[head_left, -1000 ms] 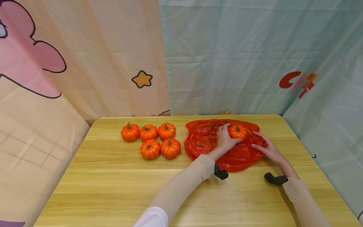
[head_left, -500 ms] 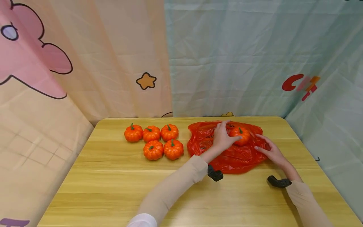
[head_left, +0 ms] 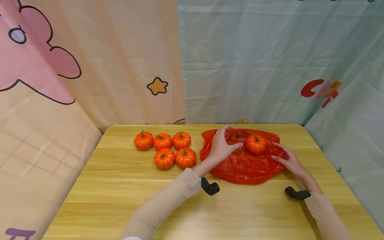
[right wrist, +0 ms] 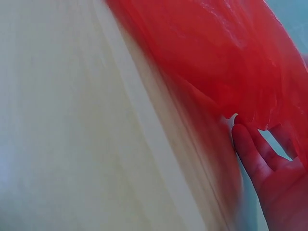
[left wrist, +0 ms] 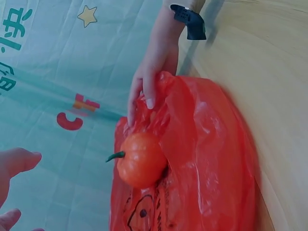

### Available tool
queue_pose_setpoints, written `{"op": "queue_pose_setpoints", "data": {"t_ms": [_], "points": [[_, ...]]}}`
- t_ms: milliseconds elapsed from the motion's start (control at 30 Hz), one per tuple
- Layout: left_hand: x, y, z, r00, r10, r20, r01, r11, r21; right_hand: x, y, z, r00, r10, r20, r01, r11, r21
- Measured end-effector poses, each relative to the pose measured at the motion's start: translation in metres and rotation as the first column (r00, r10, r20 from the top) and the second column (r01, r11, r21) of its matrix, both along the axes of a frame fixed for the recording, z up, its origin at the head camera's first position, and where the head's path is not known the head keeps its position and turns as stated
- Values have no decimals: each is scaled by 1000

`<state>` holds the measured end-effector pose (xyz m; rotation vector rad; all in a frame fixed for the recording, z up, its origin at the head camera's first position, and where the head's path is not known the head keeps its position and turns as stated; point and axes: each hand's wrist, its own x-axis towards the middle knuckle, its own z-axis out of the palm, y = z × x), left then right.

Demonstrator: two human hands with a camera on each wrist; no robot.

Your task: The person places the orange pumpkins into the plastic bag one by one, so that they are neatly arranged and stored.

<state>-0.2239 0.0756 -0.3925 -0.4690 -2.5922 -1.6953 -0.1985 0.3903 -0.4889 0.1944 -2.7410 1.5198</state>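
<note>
A small orange pumpkin with a green stem rests on a crumpled red plastic bag at the right of the table. To its left hovers my left hand, thumb and fingers spread and holding nothing. My right hand grips the bag's right edge, its thumb on the red plastic. In the right wrist view, fingers of the right hand reach beneath the plastic. From the left wrist view, the pumpkin sits below the right hand, its upper side uncovered.
Several more orange pumpkins stand in two rows on the wooden table, left of the bag. Printed curtains hang behind the table and along its sides. Each wrist carries a black mount.
My left hand has let go of the pumpkin and drawn away to the left. The pumpkin stays on the bag. My right hand keeps its place at the bag's edge.
</note>
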Motion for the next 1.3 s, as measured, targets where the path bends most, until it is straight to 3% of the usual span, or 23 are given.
{"op": "queue_pose_setpoints", "data": {"t_ms": [233, 500, 833, 1100, 1300], "points": [[9, -28, 2, 999, 29, -22, -28, 999, 44, 5, 2, -2, 1000, 0, -30, -1, 1000, -21], [13, -55, 2, 989, 62, -132, -49, 994, 99, 7, 2, 0, 999, 6, -38, -8, 999, -34], [5, -103, 5, 969, 141, -202, -132, 989, 60, 5, 4, -3, 999, -1, -52, 0, 1000, -18], [2, -150, -11, 943, 230, -241, -225, 973, 47, 4, 2, -3, 997, 21, -71, -23, 999, -33], [4, -185, -26, 912, 303, -276, -295, 953, 70, 5, 1, -2, 997, 23, -67, -25, 999, -28]]}}
